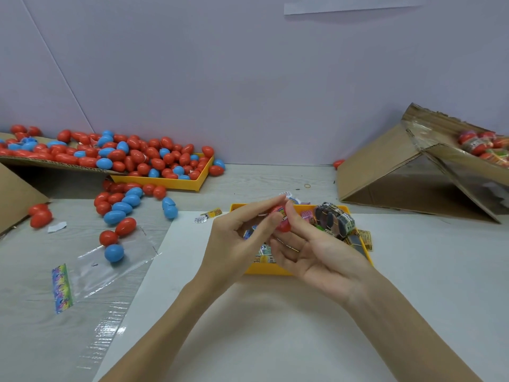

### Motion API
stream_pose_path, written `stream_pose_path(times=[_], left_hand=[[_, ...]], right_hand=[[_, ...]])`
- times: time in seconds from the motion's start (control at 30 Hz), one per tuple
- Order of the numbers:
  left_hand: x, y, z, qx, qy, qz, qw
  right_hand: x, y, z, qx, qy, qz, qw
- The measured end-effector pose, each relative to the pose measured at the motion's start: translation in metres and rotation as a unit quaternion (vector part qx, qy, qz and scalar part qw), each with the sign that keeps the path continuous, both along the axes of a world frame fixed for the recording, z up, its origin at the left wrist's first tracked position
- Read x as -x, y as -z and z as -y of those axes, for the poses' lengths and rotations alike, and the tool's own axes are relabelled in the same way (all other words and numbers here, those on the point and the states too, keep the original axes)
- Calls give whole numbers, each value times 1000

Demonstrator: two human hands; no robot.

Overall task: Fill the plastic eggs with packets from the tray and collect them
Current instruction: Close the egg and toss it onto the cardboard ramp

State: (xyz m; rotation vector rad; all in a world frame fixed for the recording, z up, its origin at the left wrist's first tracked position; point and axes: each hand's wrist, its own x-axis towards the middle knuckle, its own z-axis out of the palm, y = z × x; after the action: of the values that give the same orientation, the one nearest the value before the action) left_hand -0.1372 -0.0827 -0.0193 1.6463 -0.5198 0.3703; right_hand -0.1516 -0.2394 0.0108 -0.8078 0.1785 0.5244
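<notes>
Risk: red egg [282, 222] above packet tray [264, 269], pinched by fingers of left hand [237, 238] and right hand [311, 252]. Packet protruding; possible incomplete closure, or slip into tray.

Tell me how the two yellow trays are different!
The far yellow tray is heaped with red and blue eggs, while the near yellow tray holds small printed packets. The far tray sits by the wall, partly under a cardboard flap; the near tray lies close, half hidden behind the left hand and right hand, which hold a red egg above it. Both are shallow, yellow and rest on the table.
</notes>
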Motion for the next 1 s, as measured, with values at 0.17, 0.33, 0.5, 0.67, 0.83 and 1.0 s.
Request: stream_pose_path(times=[0.17, 0.33, 0.5, 0.67, 0.83, 1.0], left_hand=[[-3, -5, -9, -5, 23, -19, 1000], [-2, -12, -11, 57, 5, -49, 997], [-2, -12, -12, 42, -9, -9, 999], [-6, -8, -17, -33, -1, 50, 998], [-9, -5, -14, -119, -8, 59, 991], [-12, -9, -21, -127, -96, 59, 985]], right_hand=[[1, 2, -2, 36, 22, 53, 998], [3, -2, -3, -75, -48, 28, 996], [5, 2, -4, -133, -70, 0, 989], [1, 4, 0, -16, -27, 50, 998], [-8, -2, 12, 83, 51, 129, 987], [-52, -51, 87, -225, 228, 114, 940]])
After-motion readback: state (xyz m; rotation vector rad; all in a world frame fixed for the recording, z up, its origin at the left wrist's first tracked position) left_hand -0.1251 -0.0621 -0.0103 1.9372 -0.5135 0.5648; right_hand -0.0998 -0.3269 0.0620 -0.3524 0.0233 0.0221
